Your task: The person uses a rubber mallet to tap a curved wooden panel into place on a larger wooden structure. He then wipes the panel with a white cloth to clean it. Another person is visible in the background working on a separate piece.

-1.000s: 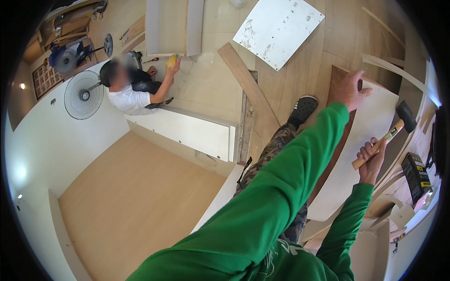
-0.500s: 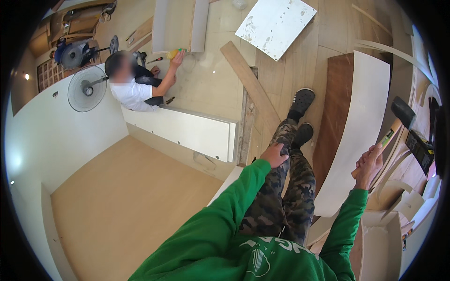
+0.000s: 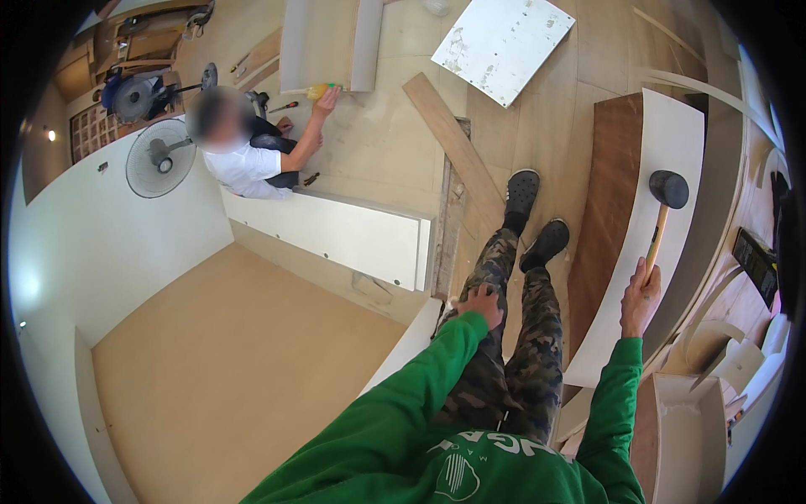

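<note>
Evidently grips a mallet [image 3: 660, 225] in the right hand [image 3: 640, 302], fingers wrapped round the lower end of the pale wooden handle, black head pointing away from the body. Holds it in front of the curved white panel [image 3: 674, 133], well to the right of the legs; cannot tell from this angle whether touching the panel or raised above it. Rests the left hand [image 3: 484, 307] on the left thigh, back of the hand up, knuckles bent; cannot tell whether pressing the fingers together or pinching the cloth of the camouflage trousers [image 3: 541, 344]. Wears a green top [image 3: 403, 412] and black clogs [image 3: 521, 195], both feet just left of the reddish-brown side [image 3: 617, 160] adjoining the panel. Farther right, a dark box [image 3: 756, 267] near pale bent sheets [image 3: 729, 363], with an open drawer-like box [image 3: 693, 437] closer to the body. Beyond the feet, a brown plank [image 3: 453, 147] lying aslant, and a scuffed white board [image 3: 504, 50]. Over on the left, a co-worker [image 3: 248, 172] in a white shirt, low to the floor, one hand on a yellow bottle [image 3: 317, 91], near a screwdriver [image 3: 284, 107]; just behind, a round fan [image 3: 159, 160].
</note>
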A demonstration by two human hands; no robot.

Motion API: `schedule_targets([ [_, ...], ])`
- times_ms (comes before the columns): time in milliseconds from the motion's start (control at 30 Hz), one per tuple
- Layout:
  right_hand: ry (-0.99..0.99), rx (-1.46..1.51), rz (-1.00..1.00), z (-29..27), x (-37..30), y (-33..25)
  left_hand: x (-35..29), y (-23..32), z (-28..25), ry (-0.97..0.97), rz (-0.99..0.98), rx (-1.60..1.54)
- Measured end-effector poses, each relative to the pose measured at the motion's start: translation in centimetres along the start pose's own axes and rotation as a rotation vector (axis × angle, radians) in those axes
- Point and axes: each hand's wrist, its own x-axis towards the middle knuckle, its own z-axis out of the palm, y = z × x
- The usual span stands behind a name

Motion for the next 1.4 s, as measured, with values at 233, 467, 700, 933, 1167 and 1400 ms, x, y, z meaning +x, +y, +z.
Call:
schedule_targets([
  [233, -0.103, 0.082, 0.029, 0.7, -0.3, 0.7, 1.6, -2.0, 1.9, -0.053, -0.017, -0.130],
  [467, -0.214, 0.483, 0.309, 1.7, -3.1, -1.2, 1.6, -1.8, -0.8, -0.048, 0.015, -0.116],
  [700, -0.289, 0.695, 0.536, 3.6, -3.6, -2.9, 2.4, -1.9, -2.1, -0.038, -0.002, -0.085],
  [933, -0.206, 0.757, 0.609, 4.4, -3.9, -3.8, 2.4, -2.0, -2.8, -0.042, 0.011, -0.112],
  [1167, -0.114, 0.583, 0.597, 4.0, -3.4, -3.5, 2.4, -1.7, -3.2, -0.048, 0.011, -0.126],
  [1400, -0.093, 0.581, 0.521, 2.6, -2.7, -1.4, 3.4, -2.1, -1.5, 0.022, -0.024, -0.109],
])
